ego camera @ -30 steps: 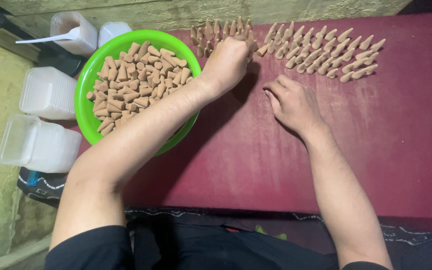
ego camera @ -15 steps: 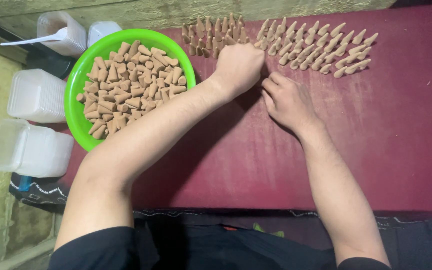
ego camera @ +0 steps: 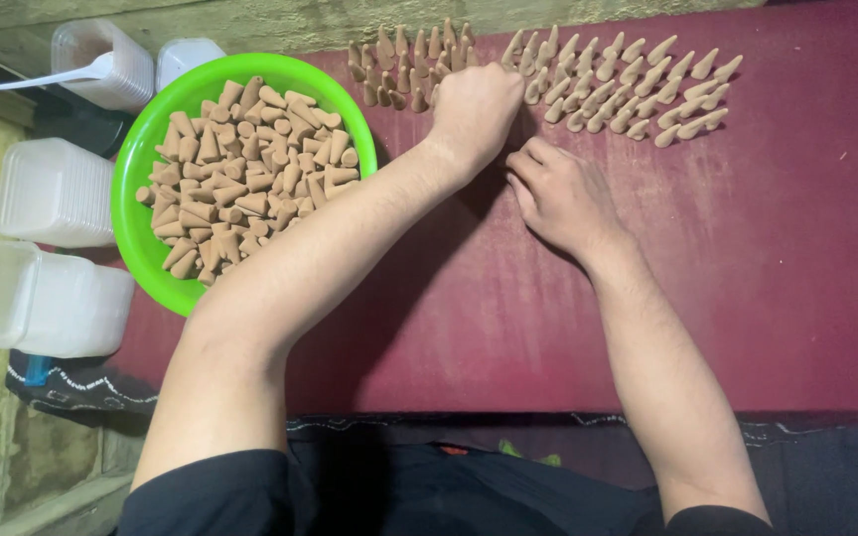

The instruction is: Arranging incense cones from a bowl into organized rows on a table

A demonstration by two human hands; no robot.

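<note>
1. Left hand (ego camera: 474, 104): fist-like, fingers curled together at the near edge of the standing cones (ego camera: 588, 79) on the maroon table (ego camera: 747, 298). Whether it grips a cone cannot be told; the fingertips are hidden.
2. Right hand (ego camera: 558, 194): just beside the left, palm down, fingers bent and close together, tips on the cloth.
3. Green bowl (ego camera: 146, 248): left of the forearm, heaped with loose cones (ego camera: 245, 174).
4. Clear plastic tubs (ego camera: 42, 243): stacked beyond the bowl.

To your left, beside the green bowl (ego camera: 141, 233), you have stacked translucent white plastic containers (ego camera: 52, 191), squarish with rounded corners: two stacks along the edge, two more at the far corner. No labels, signs or screens show.
</note>
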